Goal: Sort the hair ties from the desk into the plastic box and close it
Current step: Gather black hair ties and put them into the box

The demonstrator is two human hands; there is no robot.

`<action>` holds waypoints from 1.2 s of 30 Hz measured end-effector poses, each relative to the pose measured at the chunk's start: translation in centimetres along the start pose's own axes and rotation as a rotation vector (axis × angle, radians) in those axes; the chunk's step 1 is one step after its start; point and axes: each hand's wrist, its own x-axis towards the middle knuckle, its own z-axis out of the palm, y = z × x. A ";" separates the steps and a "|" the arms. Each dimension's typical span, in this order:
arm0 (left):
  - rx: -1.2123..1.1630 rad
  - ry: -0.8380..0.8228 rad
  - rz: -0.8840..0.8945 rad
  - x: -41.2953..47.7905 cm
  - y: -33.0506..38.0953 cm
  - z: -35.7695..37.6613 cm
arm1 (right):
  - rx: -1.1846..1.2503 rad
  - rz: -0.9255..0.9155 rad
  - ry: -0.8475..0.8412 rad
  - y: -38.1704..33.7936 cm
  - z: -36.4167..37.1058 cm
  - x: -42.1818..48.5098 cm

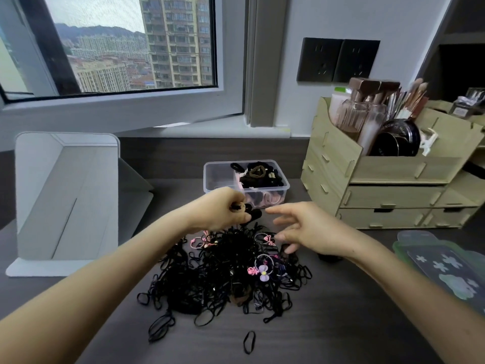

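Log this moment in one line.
left hand: grips ties | right hand: open, at pile | box: open, part filled

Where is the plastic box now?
In the head view the box stands mid-desk at the back, just left of the wooden organizer, behind the left hand and the hair tie pile.

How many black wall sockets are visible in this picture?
2. The left socket sits to the right of the window; the right socket is directly beside it, above the wooden organizer. None seems hidden.
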 end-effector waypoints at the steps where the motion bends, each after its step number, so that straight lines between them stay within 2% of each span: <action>1: -0.008 0.018 -0.008 0.3 0.0 -0.2 | -0.024 -0.019 0.036 -0.1 -0.1 0.2; 3: -0.044 0.059 -0.028 1.2 0.1 -0.8 | -0.091 -0.040 0.047 -0.5 -0.1 0.4; 5: -0.068 0.090 -0.046 2.1 0.3 -1.4 | -0.243 -0.050 -0.028 -0.9 0.3 0.5; 7: -0.124 0.100 -0.073 3.1 0.4 -2.0 | -0.396 -0.086 -0.013 -1.0 0.4 0.9; 9: -0.250 0.097 -0.109 4.2 0.3 -2.3 | -0.439 -0.173 0.123 -0.8 -0.1 1.9; 12: -0.440 0.146 -0.140 6.2 -0.2 -2.4 | -0.243 -0.219 0.353 -0.6 -1.3 4.5; 14: -0.423 0.264 -0.160 8.2 -0.5 -2.3 | -0.164 -0.208 0.498 -0.5 -2.3 7.1; 16: -0.281 0.400 -0.171 10.3 -0.9 -1.9 | -0.138 -0.151 0.567 -0.4 -3.3 10.0; 18: -0.191 0.430 -0.180 12.3 -1.5 -1.2 | -0.139 -0.065 0.534 -0.4 -3.9 12.5; 21: -0.154 0.311 -0.190 14.6 -2.6 0.3 | -0.206 0.049 0.400 -0.5 -4.5 14.9; 23: -0.072 0.241 -0.171 15.2 -3.3 0.9 | -0.207 0.096 0.390 -0.5 -5.1 15.7; 24: -0.103 0.227 -0.156 15.3 -3.8 1.1 | -0.217 0.103 0.424 -0.5 -5.5 15.9; 26: -0.306 0.224 -0.127 15.2 -4.6 1.1 | -0.216 0.089 0.506 -0.2 -6.2 16.3; 29: -0.647 0.204 -0.143 14.8 -4.9 1.0 | -0.265 0.073 0.482 0.5 -6.3 16.4; 31: -0.661 0.183 -0.168 15.0 -4.5 1.0 | -0.303 0.049 0.415 1.0 -5.7 16.4; 33: -0.572 0.186 -0.184 15.1 -4.3 1.0 | -0.292 0.022 0.379 1.6 -5.0 16.3; 36: -0.585 0.213 -0.215 15.1 -4.2 1.0 | -0.275 -0.027 0.420 2.2 -4.3 16.2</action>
